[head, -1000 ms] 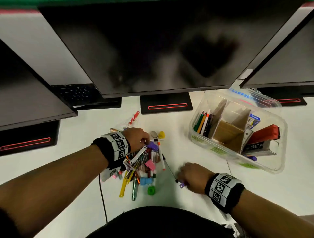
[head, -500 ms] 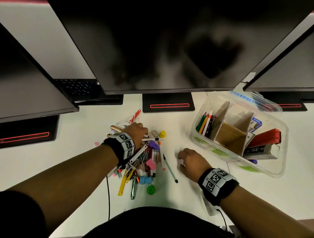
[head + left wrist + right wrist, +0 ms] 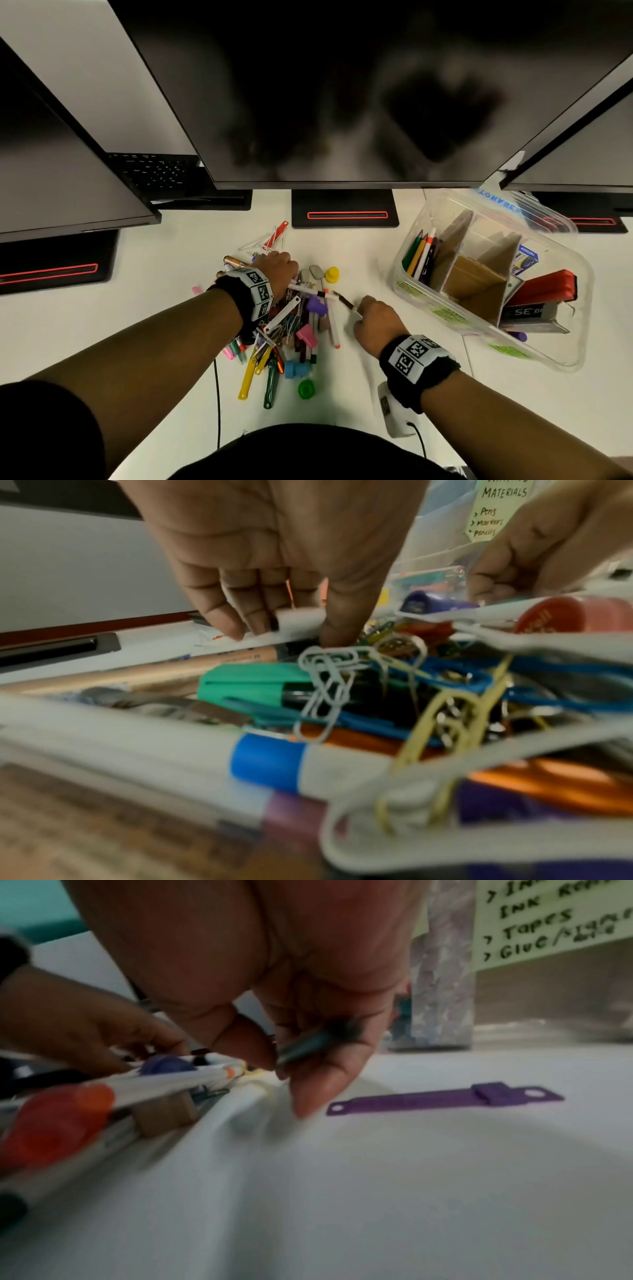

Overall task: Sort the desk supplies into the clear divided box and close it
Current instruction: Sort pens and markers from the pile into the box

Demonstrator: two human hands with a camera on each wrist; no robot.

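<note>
A mixed pile of desk supplies [image 3: 291,329] lies on the white desk: markers, pens, paper clips, rubber bands, caps. My left hand [image 3: 291,277] rests on the pile's far side, its fingers curled round a white marker [image 3: 301,620]. To the right of the pile, my right hand [image 3: 359,313] pinches a thin dark pen [image 3: 344,301], seen blurred in the right wrist view [image 3: 308,1045]. The clear divided box [image 3: 455,318] stands open at the right, with pens [image 3: 423,255] in its left compartment and a red stapler [image 3: 544,286] at its right end.
A purple plastic strip [image 3: 445,1099] lies flat on the desk near my right hand. Three dark monitors overhang the back of the desk, their stands [image 3: 346,209] behind the pile. A black cable [image 3: 217,394] runs along the desk by my left forearm.
My right hand left the purple strip on the desk, moved away from me along the pile and picked up the thin dark pen. My left hand shifted slightly on the pile.
</note>
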